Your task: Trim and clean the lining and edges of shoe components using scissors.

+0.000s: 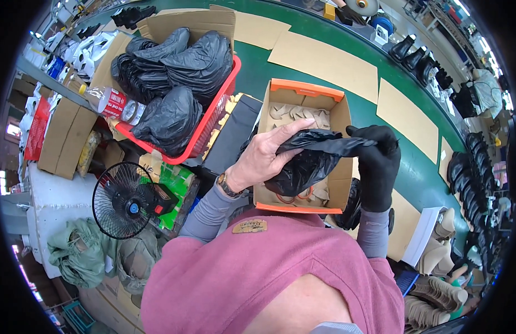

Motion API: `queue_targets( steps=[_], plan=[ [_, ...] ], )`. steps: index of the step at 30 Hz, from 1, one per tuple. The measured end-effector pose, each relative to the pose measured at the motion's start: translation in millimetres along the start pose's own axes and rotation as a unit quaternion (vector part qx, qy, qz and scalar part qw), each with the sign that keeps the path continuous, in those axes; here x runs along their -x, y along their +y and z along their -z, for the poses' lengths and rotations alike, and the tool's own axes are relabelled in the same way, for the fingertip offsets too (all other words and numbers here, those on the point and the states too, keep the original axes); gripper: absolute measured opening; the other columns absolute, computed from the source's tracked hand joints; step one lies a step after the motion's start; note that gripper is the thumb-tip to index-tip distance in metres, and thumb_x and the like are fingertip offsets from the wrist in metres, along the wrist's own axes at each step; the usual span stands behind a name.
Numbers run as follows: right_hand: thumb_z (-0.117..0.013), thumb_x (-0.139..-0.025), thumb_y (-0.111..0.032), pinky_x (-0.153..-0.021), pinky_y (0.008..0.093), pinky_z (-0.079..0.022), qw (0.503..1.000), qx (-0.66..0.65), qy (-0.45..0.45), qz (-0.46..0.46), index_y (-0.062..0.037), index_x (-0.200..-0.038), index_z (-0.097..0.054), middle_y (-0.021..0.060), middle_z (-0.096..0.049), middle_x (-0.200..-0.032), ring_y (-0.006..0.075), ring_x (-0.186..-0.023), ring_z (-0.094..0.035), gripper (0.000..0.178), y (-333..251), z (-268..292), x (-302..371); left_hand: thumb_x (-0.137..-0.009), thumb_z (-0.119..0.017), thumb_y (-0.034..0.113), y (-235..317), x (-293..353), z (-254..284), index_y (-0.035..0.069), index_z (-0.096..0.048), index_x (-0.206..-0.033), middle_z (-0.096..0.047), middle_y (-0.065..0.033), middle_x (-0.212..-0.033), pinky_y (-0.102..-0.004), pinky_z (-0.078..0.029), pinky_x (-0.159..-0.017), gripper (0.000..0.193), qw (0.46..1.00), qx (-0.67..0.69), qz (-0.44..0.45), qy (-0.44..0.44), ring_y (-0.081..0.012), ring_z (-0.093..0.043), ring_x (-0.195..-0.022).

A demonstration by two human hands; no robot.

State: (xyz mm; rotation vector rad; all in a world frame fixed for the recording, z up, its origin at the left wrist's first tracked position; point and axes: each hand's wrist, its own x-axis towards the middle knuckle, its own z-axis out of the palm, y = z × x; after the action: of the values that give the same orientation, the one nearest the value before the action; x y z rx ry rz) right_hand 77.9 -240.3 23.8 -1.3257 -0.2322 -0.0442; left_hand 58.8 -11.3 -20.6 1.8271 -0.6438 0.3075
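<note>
A black plastic bag (308,170) is stretched between my two hands above an open orange-edged cardboard box (339,183). My left hand (269,153), bare with a watch at the wrist, grips the bag's left part, thumb and fingers spread along the plastic. Wearing a black glove, my right hand (377,153) pinches the bag's twisted upper edge. Beige curved pieces (297,113) lie in the box, with orange rings (285,199) near its front. What the bag contains, if anything, is hidden.
At the left, a red basket (227,94) holds a carton with black plastic-wrapped bundles (196,64) and a bottle (116,104). A black fan (127,200) stands below it. Cardboard sheets (324,61) lie on the green conveyor (375,119). Beige shoe parts (436,250) stand at the right.
</note>
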Motion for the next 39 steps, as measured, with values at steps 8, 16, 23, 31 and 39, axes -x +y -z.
queue_targets(
  steps=[8, 16, 23, 31, 39],
  plan=[
    [-0.074, -0.074, -0.005, -0.091, 0.0334, -0.044, 0.897, 0.315, 0.196, 0.239, 0.0003, -0.104, -0.061, 0.0109, -0.062, -0.098, 0.0213, -0.091, -0.06, 0.033, 8, 10, -10, -0.088, -0.068, 0.024, -9, -4, 6, 0.002, -0.061, -0.117, -0.068, -0.019, -0.088, -0.0359, -0.054, -0.063, 0.036, 0.995, -0.085, 0.023, 0.041, -0.0343, -0.069, -0.076],
    [-0.078, -0.069, -0.012, -0.107, 0.05, -0.032, 0.815, 0.499, -0.128, 0.267, -0.011, -0.092, -0.068, 0.0055, -0.063, -0.086, 0.0301, -0.096, -0.061, 0.025, -20, -2, -5, -0.091, -0.066, 0.031, -13, -9, 16, -0.001, -0.063, -0.111, -0.069, -0.017, -0.084, -0.0314, -0.052, -0.064, 0.038, 0.998, 0.027, 0.055, 0.006, -0.0238, -0.07, -0.073],
    [-0.071, -0.071, -0.012, -0.104, 0.049, -0.032, 0.854, 0.292, -0.429, 0.035, -0.0071, -0.082, -0.07, 0.0072, -0.066, -0.085, 0.0285, -0.089, -0.065, 0.012, -45, 16, 4, -0.094, -0.064, 0.027, -30, -1, 30, -0.003, -0.066, -0.099, -0.066, -0.0125, -0.07, -0.0272, -0.047, -0.057, 0.03, 0.988, 0.05, 0.12, 0.085, -0.0097, -0.057, -0.062],
    [-0.07, -0.078, -0.008, -0.081, 0.0292, -0.05, 0.905, 0.404, -0.024, 0.128, 0.0033, -0.114, -0.059, 0.0122, -0.067, -0.095, 0.0153, -0.092, -0.063, 0.039, -26, -17, -2, -0.066, -0.086, 0.017, -10, -15, 29, 0.001, -0.065, -0.097, -0.068, -0.0132, -0.079, -0.0316, -0.053, -0.06, 0.042, 0.995, -0.084, -0.006, 0.061, -0.0278, -0.069, -0.069],
    [-0.065, -0.081, -0.001, -0.079, 0.0281, -0.05, 0.988, 0.103, -0.09, -0.074, 0.0027, -0.102, -0.065, 0.0085, -0.067, -0.093, 0.0163, -0.09, -0.062, 0.021, -4, -8, -15, -0.067, -0.081, 0.011, -4, -19, 44, 0.005, -0.062, -0.121, -0.066, -0.0085, -0.072, -0.0319, -0.05, -0.055, 0.057, 0.979, -0.096, -0.175, -0.04, -0.0255, -0.067, -0.064]
  ],
)
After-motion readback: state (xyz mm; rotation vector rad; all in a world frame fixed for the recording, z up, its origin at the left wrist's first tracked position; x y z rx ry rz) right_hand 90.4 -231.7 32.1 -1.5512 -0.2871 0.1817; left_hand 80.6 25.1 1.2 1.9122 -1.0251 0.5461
